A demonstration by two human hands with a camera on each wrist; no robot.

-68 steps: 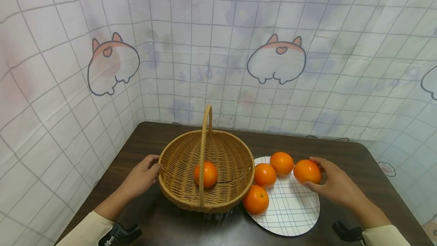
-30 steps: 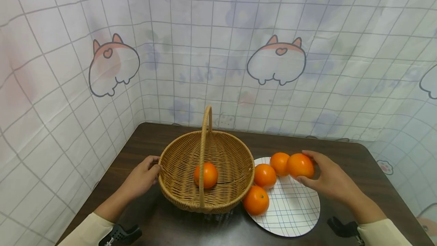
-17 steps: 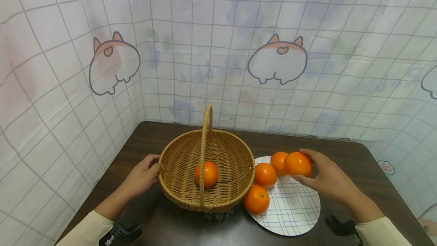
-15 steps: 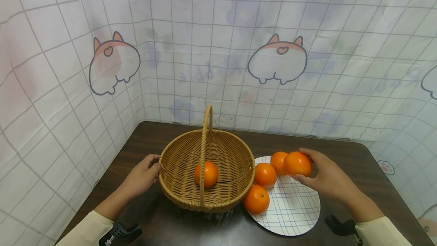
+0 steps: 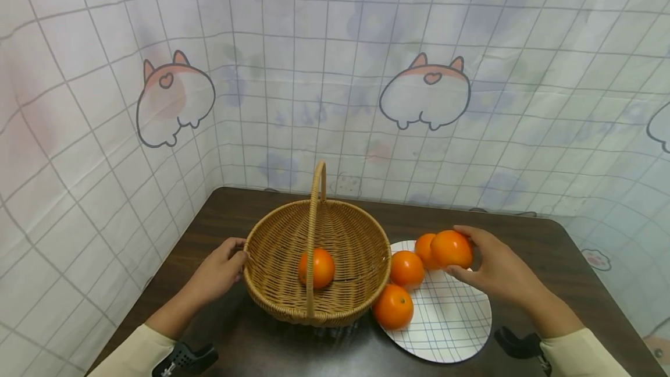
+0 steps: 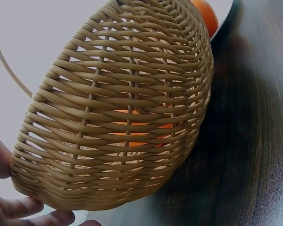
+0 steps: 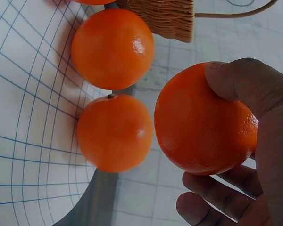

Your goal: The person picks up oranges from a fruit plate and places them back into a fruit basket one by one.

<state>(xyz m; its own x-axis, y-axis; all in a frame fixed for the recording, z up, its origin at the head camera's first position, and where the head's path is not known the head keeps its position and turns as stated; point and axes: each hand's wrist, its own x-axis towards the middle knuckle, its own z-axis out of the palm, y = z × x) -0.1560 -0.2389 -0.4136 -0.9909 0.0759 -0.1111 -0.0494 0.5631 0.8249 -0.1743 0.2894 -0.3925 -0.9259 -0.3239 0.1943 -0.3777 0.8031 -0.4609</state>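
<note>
My left hand pinches the left rim of a round wicker basket with a tall arched handle. One orange lies inside, glimpsed through the weave in the left wrist view. Over the far part of a white plate with blue grid lines, my right hand holds another orange between thumb and fingers. The right wrist view shows this held orange lifted clear of the plate. Behind it, in the head view, a further orange is partly hidden.
Two more oranges sit along the plate's left side, a middle orange and a near orange, close to the basket. The dark wooden table ends at a patterned white cloth wall at the back and left.
My right hand has lifted its orange and carried it left and slightly up, so it now overlaps the rear orange in the head view. The left hand and basket stay put.
</note>
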